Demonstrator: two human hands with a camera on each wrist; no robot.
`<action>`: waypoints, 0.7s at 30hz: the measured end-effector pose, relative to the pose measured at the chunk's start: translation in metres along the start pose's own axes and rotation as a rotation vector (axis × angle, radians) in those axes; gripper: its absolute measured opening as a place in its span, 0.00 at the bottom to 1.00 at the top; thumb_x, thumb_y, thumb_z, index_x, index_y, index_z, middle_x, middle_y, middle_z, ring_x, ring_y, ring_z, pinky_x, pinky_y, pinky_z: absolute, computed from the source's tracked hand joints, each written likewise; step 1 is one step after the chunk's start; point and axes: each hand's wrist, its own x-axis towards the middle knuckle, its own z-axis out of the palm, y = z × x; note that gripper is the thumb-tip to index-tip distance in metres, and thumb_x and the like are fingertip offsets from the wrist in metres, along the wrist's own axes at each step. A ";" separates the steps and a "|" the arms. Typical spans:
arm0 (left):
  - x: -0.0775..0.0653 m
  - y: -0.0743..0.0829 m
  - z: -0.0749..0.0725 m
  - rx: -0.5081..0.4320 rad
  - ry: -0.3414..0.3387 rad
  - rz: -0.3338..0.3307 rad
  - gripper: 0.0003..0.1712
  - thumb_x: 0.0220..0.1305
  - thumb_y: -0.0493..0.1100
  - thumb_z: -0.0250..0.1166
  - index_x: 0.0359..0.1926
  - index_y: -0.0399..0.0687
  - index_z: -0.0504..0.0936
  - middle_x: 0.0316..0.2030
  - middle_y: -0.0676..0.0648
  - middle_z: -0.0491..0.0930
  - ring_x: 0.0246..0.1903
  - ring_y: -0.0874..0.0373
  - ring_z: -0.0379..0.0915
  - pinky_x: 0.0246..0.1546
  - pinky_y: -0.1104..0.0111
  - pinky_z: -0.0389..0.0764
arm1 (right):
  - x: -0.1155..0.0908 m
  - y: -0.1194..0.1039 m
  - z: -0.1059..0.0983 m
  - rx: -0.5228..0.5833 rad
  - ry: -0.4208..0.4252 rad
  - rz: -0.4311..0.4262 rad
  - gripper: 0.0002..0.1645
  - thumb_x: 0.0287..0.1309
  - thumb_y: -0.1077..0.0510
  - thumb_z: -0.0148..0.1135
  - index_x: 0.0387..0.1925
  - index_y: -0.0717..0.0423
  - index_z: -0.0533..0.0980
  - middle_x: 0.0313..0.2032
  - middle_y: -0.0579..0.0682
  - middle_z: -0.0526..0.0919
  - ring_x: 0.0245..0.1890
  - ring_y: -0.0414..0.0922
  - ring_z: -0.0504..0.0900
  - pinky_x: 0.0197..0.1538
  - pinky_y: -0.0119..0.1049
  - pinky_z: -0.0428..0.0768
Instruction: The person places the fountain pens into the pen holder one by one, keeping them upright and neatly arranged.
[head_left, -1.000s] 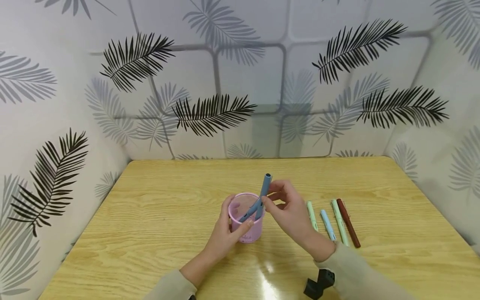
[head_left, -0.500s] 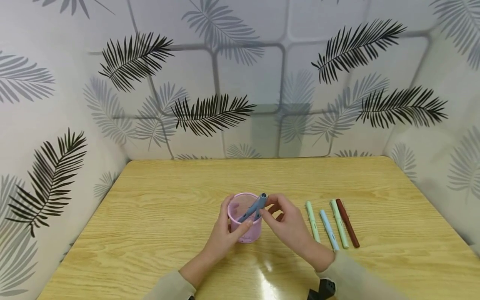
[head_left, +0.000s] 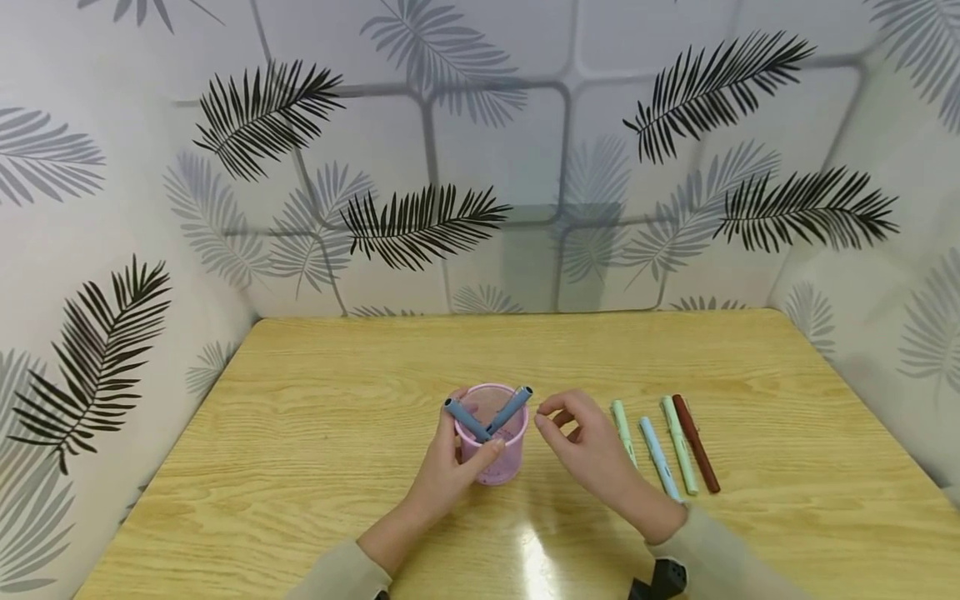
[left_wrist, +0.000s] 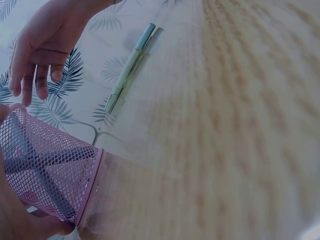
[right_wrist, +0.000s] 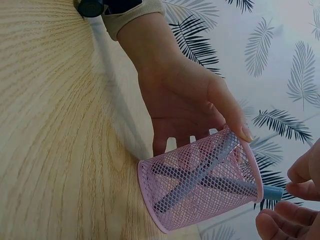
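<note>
My left hand (head_left: 442,471) grips a pink mesh pen cup (head_left: 501,468) upright on the table, thumb at the front rim and fingers round its left side. Two blue-grey pens stand in the cup, crossing each other. One pen (head_left: 467,420) leans left past the rim; the other pen (head_left: 512,411) leans right. Through the mesh cup (right_wrist: 202,200) in the right wrist view, both pens show as an X. Just right of the rim, my right hand (head_left: 596,450) hovers with bent fingers and nothing in them.
To the right on the wooden table (head_left: 337,400) lie a short green pen (head_left: 624,433), a light blue pen (head_left: 659,458), another green pen (head_left: 679,446) and a dark red pen (head_left: 696,443). A leaf-patterned backdrop (head_left: 480,275) stands behind the table.
My right hand has lowered a blue-grey pen into the cup, let go and drawn back to the right. The other pen now leans left over the rim. My left hand keeps its hold.
</note>
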 end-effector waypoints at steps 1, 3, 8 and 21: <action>0.000 0.001 0.000 0.001 0.001 0.000 0.42 0.61 0.36 0.61 0.68 0.38 0.47 0.61 0.30 0.60 0.56 0.40 0.64 0.51 0.48 0.69 | 0.000 0.000 -0.002 -0.003 -0.004 0.008 0.05 0.57 0.63 0.62 0.34 0.50 0.77 0.36 0.44 0.77 0.33 0.41 0.76 0.28 0.33 0.76; 0.000 0.001 0.000 0.002 0.005 -0.001 0.42 0.61 0.35 0.62 0.68 0.38 0.47 0.61 0.30 0.59 0.56 0.38 0.64 0.51 0.47 0.68 | -0.001 0.000 -0.005 -0.007 -0.013 0.023 0.04 0.58 0.62 0.61 0.35 0.50 0.77 0.36 0.44 0.77 0.33 0.42 0.76 0.29 0.33 0.76; 0.000 0.001 0.000 -0.011 0.006 -0.001 0.42 0.61 0.35 0.62 0.68 0.39 0.47 0.61 0.30 0.59 0.57 0.37 0.62 0.51 0.46 0.68 | -0.003 0.001 -0.010 -0.022 -0.019 0.026 0.04 0.58 0.62 0.61 0.35 0.50 0.77 0.37 0.44 0.77 0.34 0.43 0.76 0.29 0.33 0.77; 0.000 0.007 -0.002 0.007 0.037 -0.067 0.41 0.58 0.37 0.64 0.68 0.41 0.52 0.60 0.37 0.62 0.56 0.39 0.64 0.50 0.49 0.71 | -0.008 0.009 -0.023 -0.080 0.014 0.044 0.03 0.59 0.60 0.61 0.36 0.52 0.77 0.36 0.44 0.78 0.34 0.41 0.77 0.29 0.32 0.77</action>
